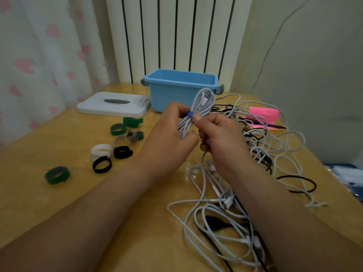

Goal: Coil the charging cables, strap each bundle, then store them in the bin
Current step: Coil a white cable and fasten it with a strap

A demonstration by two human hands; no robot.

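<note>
Wooden desk (59,203) | left hand (172,132), right hand (220,138) both pinch white cable bundle (198,107) at blue strap (190,114) | bin (176,89) just beyond hands

The bin (172,95) stands at the back of the surface (59,203), its lid (92,108) flat just to its left. Strap loops (102,163) lie scattered front-left — loose cables (257,152) sprawl right, a pen (271,125) behind them.

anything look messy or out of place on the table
Only the cables: a loose tangle of white and black ones sprawls over the right side of the table. Nothing looks spilled or broken.
</note>
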